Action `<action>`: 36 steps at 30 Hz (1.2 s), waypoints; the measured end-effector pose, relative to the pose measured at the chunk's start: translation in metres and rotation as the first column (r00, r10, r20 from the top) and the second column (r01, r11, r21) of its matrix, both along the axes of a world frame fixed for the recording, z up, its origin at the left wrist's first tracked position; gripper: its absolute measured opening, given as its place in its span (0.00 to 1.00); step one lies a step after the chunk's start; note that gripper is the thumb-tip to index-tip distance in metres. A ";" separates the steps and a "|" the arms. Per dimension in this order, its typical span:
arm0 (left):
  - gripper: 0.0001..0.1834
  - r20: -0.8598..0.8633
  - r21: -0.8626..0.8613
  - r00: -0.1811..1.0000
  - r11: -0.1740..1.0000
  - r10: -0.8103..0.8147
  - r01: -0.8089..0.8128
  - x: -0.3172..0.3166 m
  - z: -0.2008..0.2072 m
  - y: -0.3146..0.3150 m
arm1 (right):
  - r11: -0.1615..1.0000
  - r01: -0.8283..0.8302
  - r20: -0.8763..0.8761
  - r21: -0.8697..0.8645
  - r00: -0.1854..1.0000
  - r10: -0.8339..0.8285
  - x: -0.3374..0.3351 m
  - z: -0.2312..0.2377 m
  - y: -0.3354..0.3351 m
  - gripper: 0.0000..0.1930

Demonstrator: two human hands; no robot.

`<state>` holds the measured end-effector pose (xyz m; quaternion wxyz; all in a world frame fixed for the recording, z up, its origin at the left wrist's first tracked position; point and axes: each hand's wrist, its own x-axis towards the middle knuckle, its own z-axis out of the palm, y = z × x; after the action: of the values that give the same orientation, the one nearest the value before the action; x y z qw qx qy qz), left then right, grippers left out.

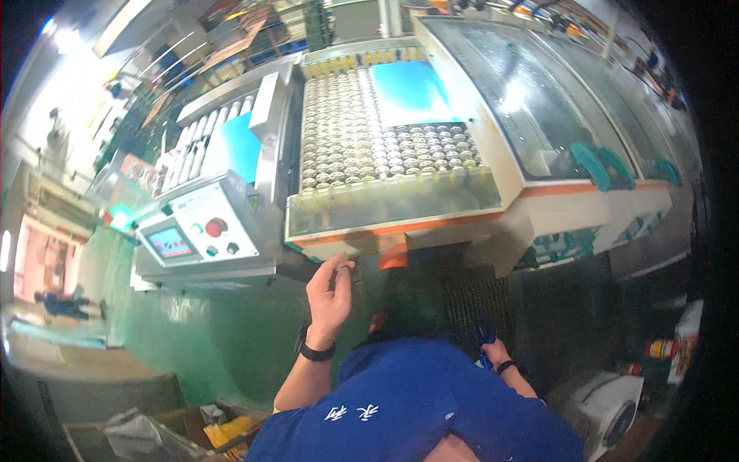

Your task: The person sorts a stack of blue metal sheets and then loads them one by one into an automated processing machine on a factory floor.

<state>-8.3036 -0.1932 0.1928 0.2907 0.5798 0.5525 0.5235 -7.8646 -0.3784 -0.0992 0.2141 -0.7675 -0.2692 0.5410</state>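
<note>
My left hand (329,296) is raised in front of the roller machine's near side, a dark band on its wrist. Its fingers are curled and pinched together; whatever they may hold is too small to make out. Low at my right side, my right hand (498,353) is closed around a blue object (486,334) whose kind I cannot tell. Beyond my hands, a shiny blue sheet (412,91) lies flat on the rows of small wheels (339,127) in the machine bed. A second blue sheet (235,146) rests on the rollers of the unit at left.
A control panel (204,227) with a screen and a red knob stands at left. The machine's clear covers (523,100) with green handles (596,165) extend right. An orange bracket (392,250) juts from the front edge. A white machine (608,412) sits at lower right.
</note>
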 end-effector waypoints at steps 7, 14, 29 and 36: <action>0.13 -0.114 -0.012 0.984 0.990 0.140 -0.143 -0.022 0.014 -0.046 | 0.807 -0.507 0.038 -0.302 0.840 0.542 0.017 -0.045 0.020 0.23; 0.14 -0.138 -0.013 0.929 0.938 0.343 -0.348 -0.113 0.026 -0.085 | 0.690 -0.648 0.316 0.323 0.761 0.567 -0.044 -0.077 0.058 0.14; 0.13 -0.011 -0.086 0.623 0.620 0.782 -0.780 -0.500 -0.022 -0.250 | 0.415 -0.908 0.029 0.054 0.417 0.909 -0.527 0.021 0.129 0.30; 0.13 -0.036 -0.057 0.610 0.607 0.792 -0.792 -0.640 -0.025 -0.234 | 0.277 -0.944 0.071 0.177 0.293 0.953 -0.716 0.095 0.160 0.31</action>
<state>-8.9438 -0.4272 0.1677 0.0468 0.2679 0.7701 0.5770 -8.5807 -0.2183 -0.0041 -0.0726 -0.4199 -0.7159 0.5531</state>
